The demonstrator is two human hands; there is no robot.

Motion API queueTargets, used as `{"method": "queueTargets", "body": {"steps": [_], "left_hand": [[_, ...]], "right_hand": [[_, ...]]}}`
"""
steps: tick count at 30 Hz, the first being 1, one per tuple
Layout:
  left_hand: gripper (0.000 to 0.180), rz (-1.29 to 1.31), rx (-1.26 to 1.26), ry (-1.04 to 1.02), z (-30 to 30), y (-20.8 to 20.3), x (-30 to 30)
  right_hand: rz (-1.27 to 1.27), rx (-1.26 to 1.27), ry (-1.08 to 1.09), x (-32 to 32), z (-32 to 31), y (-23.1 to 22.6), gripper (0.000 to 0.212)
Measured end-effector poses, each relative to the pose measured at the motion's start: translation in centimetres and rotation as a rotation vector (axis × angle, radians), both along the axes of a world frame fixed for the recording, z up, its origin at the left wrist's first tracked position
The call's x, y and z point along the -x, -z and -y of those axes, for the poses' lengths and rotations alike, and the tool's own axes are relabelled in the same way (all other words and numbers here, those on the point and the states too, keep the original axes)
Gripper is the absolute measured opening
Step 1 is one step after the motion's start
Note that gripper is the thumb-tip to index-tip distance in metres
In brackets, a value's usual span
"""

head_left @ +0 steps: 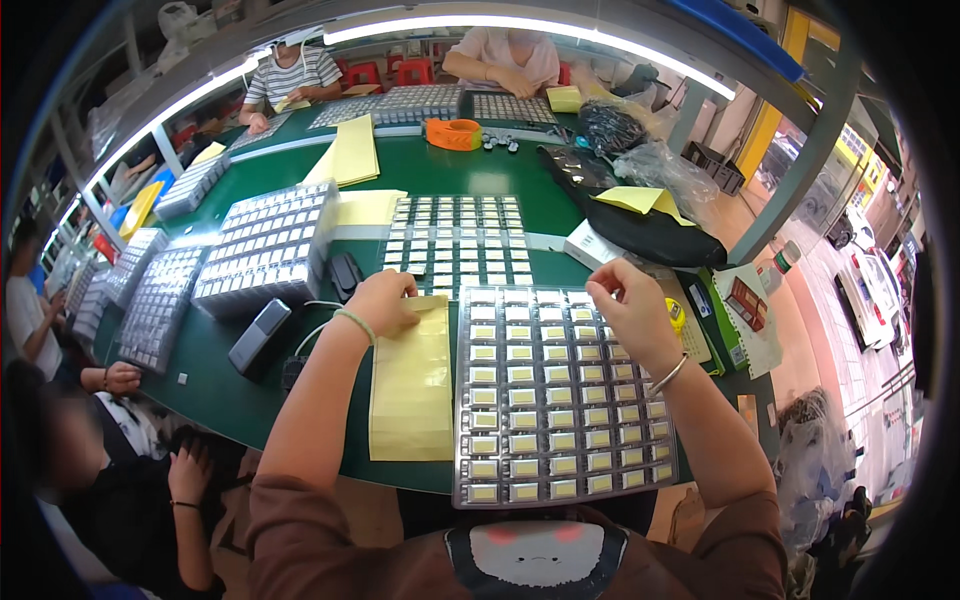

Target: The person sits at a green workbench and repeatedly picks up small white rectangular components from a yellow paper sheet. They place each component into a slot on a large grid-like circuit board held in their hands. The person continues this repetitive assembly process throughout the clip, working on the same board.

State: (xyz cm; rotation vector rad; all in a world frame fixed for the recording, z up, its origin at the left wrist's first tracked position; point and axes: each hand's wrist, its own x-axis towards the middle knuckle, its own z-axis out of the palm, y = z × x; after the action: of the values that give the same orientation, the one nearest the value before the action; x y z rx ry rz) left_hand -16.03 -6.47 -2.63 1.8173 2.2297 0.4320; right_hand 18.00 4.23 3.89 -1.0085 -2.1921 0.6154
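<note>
In front of me lies a clear plastic tray [540, 395] with rows of small dark parts, each topped by a pale yellow rectangle. Left of it is a yellow paper sheet [411, 390]. My left hand [393, 305] rests at the sheet's far edge, its fingers curled and gripping there. Over the tray's far right corner hovers my right hand [632, 308], thumb and fingertips pinched together. Whatever may be between those fingertips is too small to make out. Just beyond, a second tray [460, 240] holds similar parts with white tops.
Tall stacked trays [268, 250] stand at the left, by a grey power bank [260, 336]. Black bags [650, 225] and a white box [592, 245] lie at the right. An orange tape roll [453, 134] sits farther back. Other people work across the table and at my left.
</note>
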Motion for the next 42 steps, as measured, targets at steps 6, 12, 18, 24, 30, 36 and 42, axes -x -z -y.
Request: {"method": "queueTargets", "body": {"steps": [6, 12, 18, 24, 30, 36, 42], "left_hand": [[0.024, 0.403, 0.018, 0.126, 1.1, -4.5, -0.5], [0.03, 0.355, 0.036, 0.253, 2.0, -7.1, -1.1], [0.033, 0.463, 0.046, 0.226, 2.5, -6.7, -0.9], [0.032, 0.493, 0.062, 0.159, 2.4, -6.1, -0.8], [0.033, 0.488, 0.076, 0.163, 2.3, -6.6, -0.9], [0.033, 0.281, 0.065, 0.137, 0.6, -3.9, 0.9], [0.034, -0.13, -0.025, 0.036, 0.3, -1.0, 0.0]], "right_hand": [[-0.06, -0.313, -0.399, 7.1, 2.2, 0.0, 0.011], [-0.042, -0.559, -0.46, 12.3, 3.3, 2.4, 0.015], [-0.035, -0.578, -0.436, 13.5, 4.5, 3.5, 0.005], [-0.005, -0.726, -0.458, 13.4, 4.8, 4.0, 0.003], [-0.091, -0.493, -0.358, 13.6, 5.4, 2.9, 0.007], [-0.31, -0.292, -0.328, 11.4, 4.8, 0.6, 0.007], [-0.285, 0.225, -0.153, 3.6, 0.8, -0.5, 0.017]]}}
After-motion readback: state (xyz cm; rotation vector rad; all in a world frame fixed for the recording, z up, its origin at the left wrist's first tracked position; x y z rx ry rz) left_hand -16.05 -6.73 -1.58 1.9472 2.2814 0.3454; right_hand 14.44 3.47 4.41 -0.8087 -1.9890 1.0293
